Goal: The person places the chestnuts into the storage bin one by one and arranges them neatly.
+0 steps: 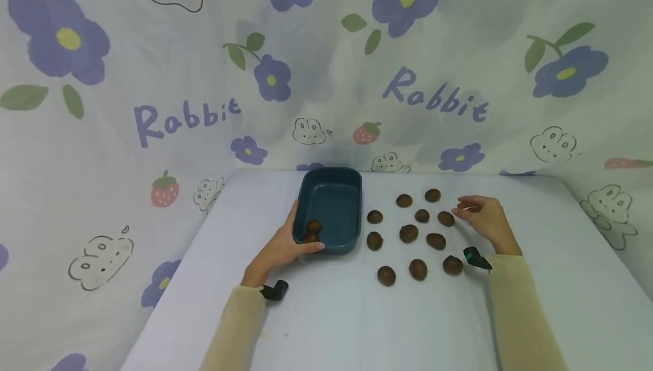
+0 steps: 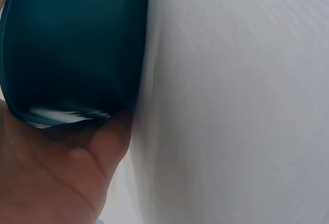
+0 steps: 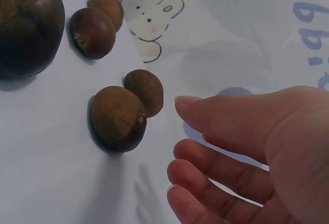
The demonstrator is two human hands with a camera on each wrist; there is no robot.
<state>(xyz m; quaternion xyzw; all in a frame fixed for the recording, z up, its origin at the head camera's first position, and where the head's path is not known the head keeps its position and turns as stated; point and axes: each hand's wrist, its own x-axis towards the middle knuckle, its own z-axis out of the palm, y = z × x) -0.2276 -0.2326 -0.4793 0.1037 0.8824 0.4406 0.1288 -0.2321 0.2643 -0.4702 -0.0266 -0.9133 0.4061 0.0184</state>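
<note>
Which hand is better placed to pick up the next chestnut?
Probably the right hand: it holds nothing and is close beside a loose chestnut, while the left hand grips the teal container.

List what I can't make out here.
Head view: some fingers of the left hand, hidden by the tray.
Head view: nearer chestnut inside, partly hidden by tray or hand.
Left wrist view: the tray, cropped by top edge.
Right wrist view: leftmost chestnut, cropped by left edge.

Head view downward; wrist views close — left apparently shares tub (image 1: 334, 209).
</note>
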